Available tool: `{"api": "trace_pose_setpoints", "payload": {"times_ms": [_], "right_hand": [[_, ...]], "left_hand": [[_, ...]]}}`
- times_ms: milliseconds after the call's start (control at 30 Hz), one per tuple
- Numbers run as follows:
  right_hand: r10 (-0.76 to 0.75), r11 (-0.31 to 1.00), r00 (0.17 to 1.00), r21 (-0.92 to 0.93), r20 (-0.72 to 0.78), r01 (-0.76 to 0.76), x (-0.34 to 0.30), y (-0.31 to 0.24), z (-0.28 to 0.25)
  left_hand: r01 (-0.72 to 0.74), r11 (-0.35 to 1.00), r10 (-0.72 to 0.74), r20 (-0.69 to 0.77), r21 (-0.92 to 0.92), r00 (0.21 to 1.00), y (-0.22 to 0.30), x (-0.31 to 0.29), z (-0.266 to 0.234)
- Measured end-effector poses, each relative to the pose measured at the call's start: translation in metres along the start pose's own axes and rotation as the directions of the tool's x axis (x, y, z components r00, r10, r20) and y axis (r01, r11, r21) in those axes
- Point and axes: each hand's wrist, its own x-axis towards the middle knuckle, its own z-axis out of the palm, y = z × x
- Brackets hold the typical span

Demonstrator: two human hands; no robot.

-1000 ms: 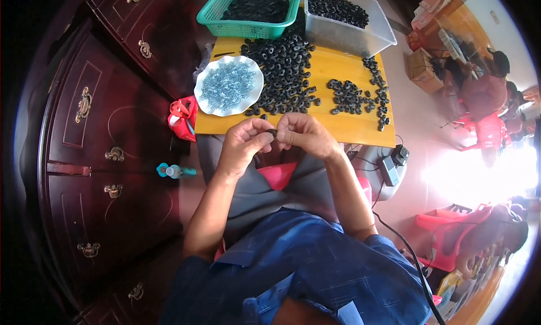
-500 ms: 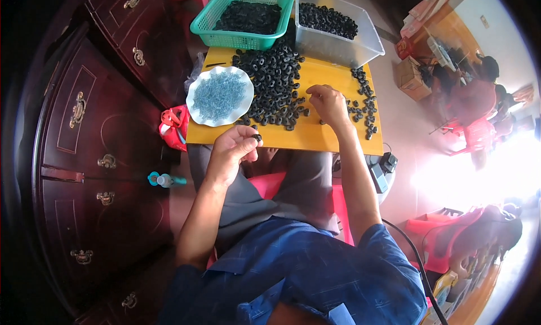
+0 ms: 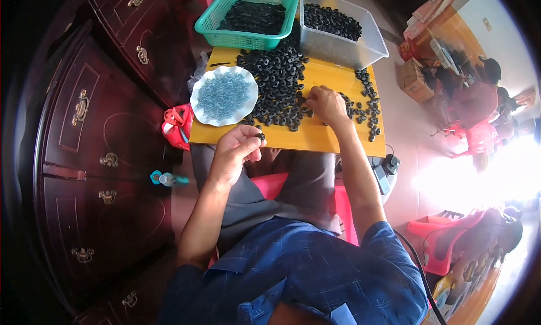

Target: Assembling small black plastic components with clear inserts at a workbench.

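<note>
Left hand (image 3: 236,150) at table's (image 3: 290,140) near edge, thumb and fingertips pinching black part (image 3: 260,136)! Right hand (image 3: 328,104) down by pile's (image 3: 275,88) right side, fingers curled; tips hidden, can't tell whether anything's caught. White plate (image 3: 218,121), pale bits (image 3: 224,94) aboard, sits left of pile. Green basket (image 3: 242,40), clear bin (image 3: 344,53) behind.

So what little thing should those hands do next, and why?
Probably pinch a piece from the black heap with the right hand: it is right by the heap's right edge, while the left hand holds one small black piece. Whether the right hand grips anything is hard to tell.
</note>
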Motion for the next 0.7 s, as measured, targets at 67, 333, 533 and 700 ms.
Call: {"api": "trace_pose_setpoints", "payload": {"times_ms": [67, 333, 533, 700], "right_hand": [[0.056, 0.998, 0.997, 0.004, -0.048, -0.056, -0.001, -0.001, -0.001], [0.151, 0.726, 0.978, 0.688, -0.144, -0.010, -0.028, -0.030, -0.017], [-0.107, 0.065, 0.979, 0.984, 0.174, -0.168, -0.066, -0.053, 0.008], [-0.123, -0.050, 0.963, 0.967, 0.241, -0.248, -0.087, -0.081, 0.015]], "left_hand": [[0.002, 1.000, -0.002, 0.002, 0.001, 1.000, 0.001, 0.001, 0.001], [-0.008, 1.000, 0.008, 0.017, 0.003, 1.000, -0.002, -0.001, -0.002], [0.006, 1.000, -0.007, 0.035, 0.011, 0.999, -0.004, 0.001, -0.001], [-0.026, 0.999, 0.026, 0.003, 0.044, 1.000, -0.004, 0.000, 0.003]]}}
